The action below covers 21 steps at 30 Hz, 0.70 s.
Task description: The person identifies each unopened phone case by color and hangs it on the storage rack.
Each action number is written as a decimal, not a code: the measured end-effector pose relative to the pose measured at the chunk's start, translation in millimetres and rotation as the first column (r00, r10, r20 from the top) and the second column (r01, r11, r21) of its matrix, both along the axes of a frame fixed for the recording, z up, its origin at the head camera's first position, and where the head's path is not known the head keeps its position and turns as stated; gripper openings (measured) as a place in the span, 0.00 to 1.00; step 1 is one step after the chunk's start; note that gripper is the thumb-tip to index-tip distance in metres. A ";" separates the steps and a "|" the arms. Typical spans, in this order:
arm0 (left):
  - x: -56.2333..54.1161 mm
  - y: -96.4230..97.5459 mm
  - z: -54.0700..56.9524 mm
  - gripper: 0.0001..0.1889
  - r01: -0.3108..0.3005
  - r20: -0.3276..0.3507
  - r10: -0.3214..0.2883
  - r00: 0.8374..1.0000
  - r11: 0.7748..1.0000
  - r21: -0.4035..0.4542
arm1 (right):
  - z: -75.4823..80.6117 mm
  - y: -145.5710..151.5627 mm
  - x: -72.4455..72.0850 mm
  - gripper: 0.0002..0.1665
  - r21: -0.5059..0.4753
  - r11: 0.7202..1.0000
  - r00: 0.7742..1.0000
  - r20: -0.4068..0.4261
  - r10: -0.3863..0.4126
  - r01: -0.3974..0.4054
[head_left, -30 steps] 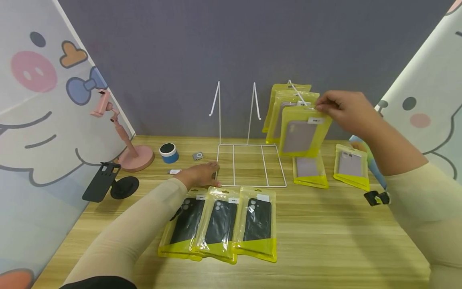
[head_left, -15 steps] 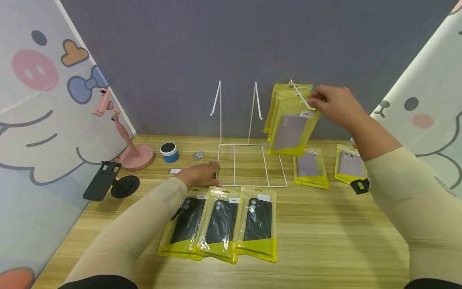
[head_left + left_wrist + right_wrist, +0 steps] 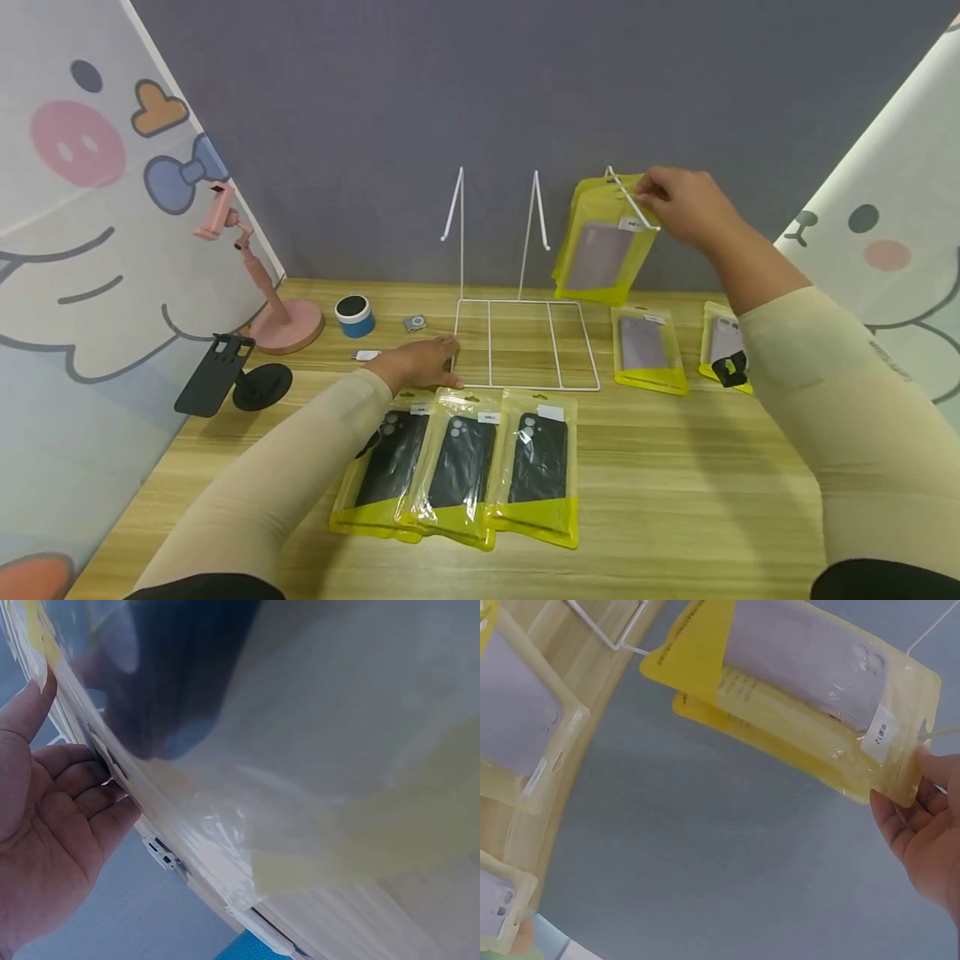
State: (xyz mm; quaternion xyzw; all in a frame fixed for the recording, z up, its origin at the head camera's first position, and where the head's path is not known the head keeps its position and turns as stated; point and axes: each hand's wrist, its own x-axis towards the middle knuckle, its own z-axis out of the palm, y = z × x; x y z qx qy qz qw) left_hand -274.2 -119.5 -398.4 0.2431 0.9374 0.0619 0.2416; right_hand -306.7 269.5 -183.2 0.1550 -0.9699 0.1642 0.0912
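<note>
My right hand (image 3: 684,204) pinches the top corner of a yellow-edged clear bag (image 3: 600,258) with a pale purple phone case inside. This bag hangs on the right prong of a white wire display rack (image 3: 525,387), against other bags behind it. In the right wrist view, thumb and fingers of the right hand (image 3: 930,825) grip the edge beside the hang hole. My left hand (image 3: 420,364) rests by the rack base's left front corner, fingers loosely extended. Below it lie three bagged black phone cases (image 3: 538,458), overlapping in a row; one (image 3: 172,675) looms large in the left wrist view.
Two bagged purple cases (image 3: 648,350) lie right of the rack. Leftward stand a pink phone stand (image 3: 288,325), a black phone holder (image 3: 217,375) and a blue-white round jar (image 3: 354,317). A small grey square gadget (image 3: 415,322) and a white plug (image 3: 366,356) lie near the rack.
My right hand has moved left and back, sliding the front bag along the prong until it sits against the bags behind. The left hand has stayed put.
</note>
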 end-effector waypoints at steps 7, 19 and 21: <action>-0.8 -0.9 0.3 0.48 -0.019 0.012 0.019 1.000 1.000 0.008 | -2.6 18.9 10.7 0.31 -0.097 0.994 0.998 0.045 -0.044 0.048; -4.1 -4.9 -4.2 0.48 -0.013 0.006 0.013 1.000 1.000 0.006 | -82.0 124.6 31.3 0.42 -0.071 0.974 0.972 0.111 -0.206 0.214; -4.6 -4.9 -3.4 0.48 -0.014 0.006 0.014 1.000 1.000 0.005 | -108.0 143.1 34.9 0.43 -0.024 0.979 0.967 0.163 -0.197 0.203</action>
